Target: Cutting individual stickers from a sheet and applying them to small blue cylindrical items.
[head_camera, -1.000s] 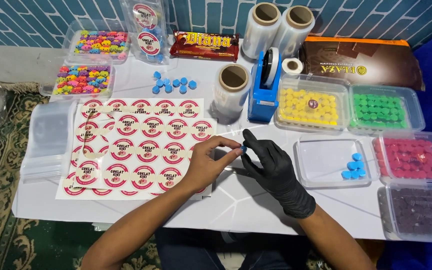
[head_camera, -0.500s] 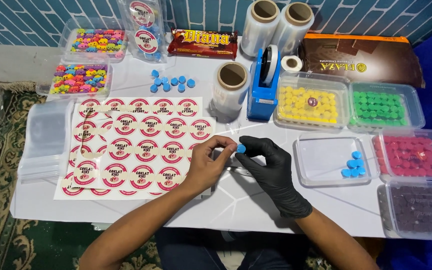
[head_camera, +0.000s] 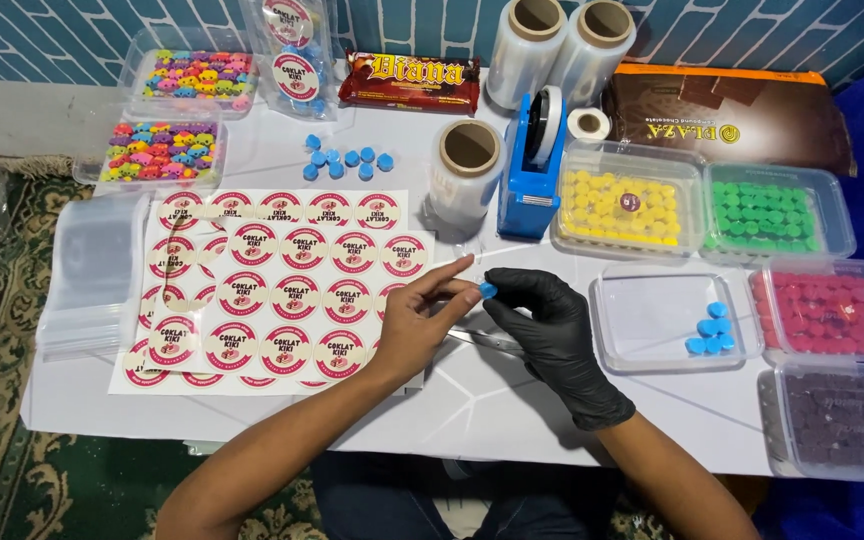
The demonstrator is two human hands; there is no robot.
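Blue and small, a candy piece (head_camera: 488, 290) sat pinched at the fingertips of the right hand (head_camera: 552, 335), which wore a black glove. The bare left hand (head_camera: 427, 320) met it from the left side, its fingers closed on a thin clear bag (head_camera: 487, 252) just above the candy. Both hands were together over the white bench (head_camera: 452, 410). Left of them lay a sheet of round stickers (head_camera: 282, 295); right of them stood a clear tray (head_camera: 652, 320) with more blue pieces.

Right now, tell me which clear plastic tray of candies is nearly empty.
The clear plastic tray with blue candies, beside the black-gloved right hand: only a few pieces in one corner, while the other trays are full.
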